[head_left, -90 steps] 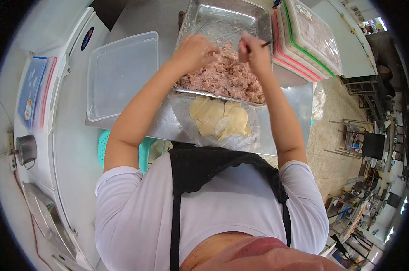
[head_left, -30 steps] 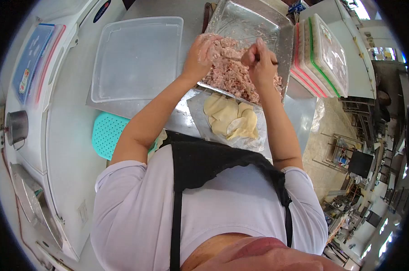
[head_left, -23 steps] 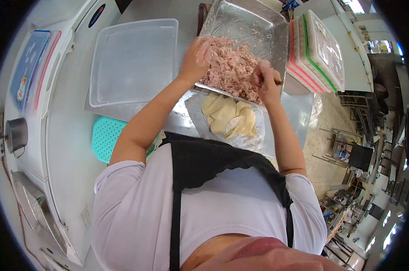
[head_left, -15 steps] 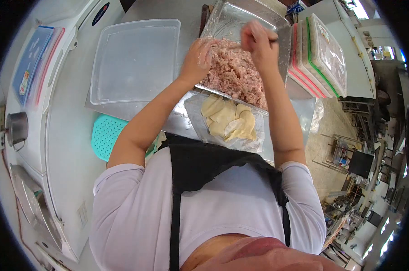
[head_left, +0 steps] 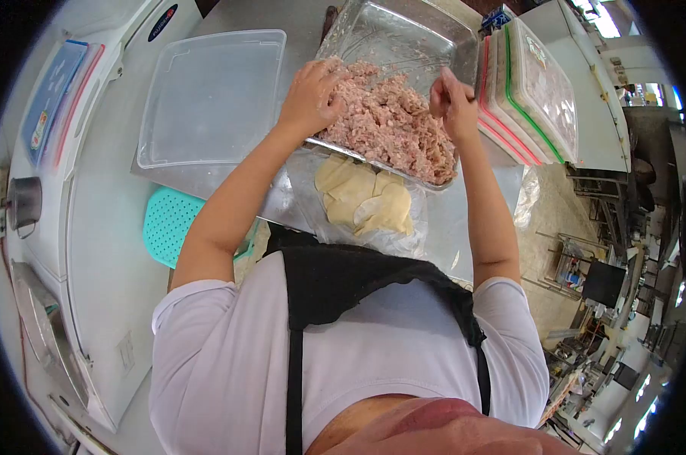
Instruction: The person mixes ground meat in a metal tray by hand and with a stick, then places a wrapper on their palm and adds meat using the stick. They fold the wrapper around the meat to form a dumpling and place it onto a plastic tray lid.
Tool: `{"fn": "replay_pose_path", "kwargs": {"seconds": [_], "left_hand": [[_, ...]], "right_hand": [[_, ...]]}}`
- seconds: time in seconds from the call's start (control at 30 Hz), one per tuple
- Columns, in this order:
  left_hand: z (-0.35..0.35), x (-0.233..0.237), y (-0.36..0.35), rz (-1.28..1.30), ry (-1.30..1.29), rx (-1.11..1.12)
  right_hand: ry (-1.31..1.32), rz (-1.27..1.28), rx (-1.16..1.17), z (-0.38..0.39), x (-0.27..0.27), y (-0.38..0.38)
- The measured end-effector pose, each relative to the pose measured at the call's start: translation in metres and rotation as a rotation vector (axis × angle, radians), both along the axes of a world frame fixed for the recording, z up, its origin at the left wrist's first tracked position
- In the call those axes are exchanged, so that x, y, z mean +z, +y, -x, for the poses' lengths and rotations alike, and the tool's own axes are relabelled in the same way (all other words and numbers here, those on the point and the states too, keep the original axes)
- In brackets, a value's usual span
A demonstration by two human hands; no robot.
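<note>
Minced meat [head_left: 392, 125] lies between the left hand [head_left: 311, 97], its grip unclear, and right hand [head_left: 455, 108], clasping a dark tool [head_left: 472, 99]; dough rounds [head_left: 358, 196] below.

2 hands [head_left: 312, 97], minced meat [head_left: 392, 125], metal tray [head_left: 403, 38]

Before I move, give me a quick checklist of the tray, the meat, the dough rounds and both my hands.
1. Minced meat inside the metal tray: ok.
2. Dough rounds within reach, just outside the tray's near edge: ok, as far as I can judge.
3. Right hand free: not ok, it holds a thin dark tool.
4. Left hand empty: cannot tell, its curled fingers hide the palm.
5. Clear plastic rectangle apart from the tray: ok.
</note>
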State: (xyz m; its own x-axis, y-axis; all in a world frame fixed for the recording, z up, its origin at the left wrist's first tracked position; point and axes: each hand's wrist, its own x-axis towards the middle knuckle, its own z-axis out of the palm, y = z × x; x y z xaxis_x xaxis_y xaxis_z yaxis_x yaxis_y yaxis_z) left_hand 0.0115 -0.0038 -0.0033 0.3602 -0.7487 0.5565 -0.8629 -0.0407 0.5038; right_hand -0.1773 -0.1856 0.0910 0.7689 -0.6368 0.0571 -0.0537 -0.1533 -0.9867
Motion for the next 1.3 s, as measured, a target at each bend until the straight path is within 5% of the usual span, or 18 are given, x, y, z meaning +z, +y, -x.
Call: {"fn": "replay_pose_path", "kwargs": {"seconds": [0.2, 0.3, 0.63, 0.8, 0.9, 1.3], "left_hand": [[0.005, 0.011, 0.004, -0.086, 0.029, 0.018], [0.008, 0.008, 0.002, -0.185, -0.147, 0.11], [-0.013, 0.034, 0.006, -0.307, -0.254, -0.045], [-0.02, 0.049, -0.024, -0.537, -0.768, -0.215], [-0.022, 0.056, -0.034, -0.574, -0.847, -0.293], [-0.038, 0.04, -0.07, -0.652, -0.786, -0.371]], "right_hand": [[-0.261, -0.08, 0.032, -0.068, 0.057, 0.044], [-0.016, -0.128, 0.142, -0.082, -0.021, 0.033], [-0.152, -0.253, -0.086, -0.023, -0.03, 0.033], [-0.259, -0.345, -0.053, -0.009, -0.008, 0.033], [-0.309, -0.35, -0.1, 0.002, -0.009, 0.035], [-0.154, -0.212, -0.221, 0.04, -0.031, 0.08]]}}
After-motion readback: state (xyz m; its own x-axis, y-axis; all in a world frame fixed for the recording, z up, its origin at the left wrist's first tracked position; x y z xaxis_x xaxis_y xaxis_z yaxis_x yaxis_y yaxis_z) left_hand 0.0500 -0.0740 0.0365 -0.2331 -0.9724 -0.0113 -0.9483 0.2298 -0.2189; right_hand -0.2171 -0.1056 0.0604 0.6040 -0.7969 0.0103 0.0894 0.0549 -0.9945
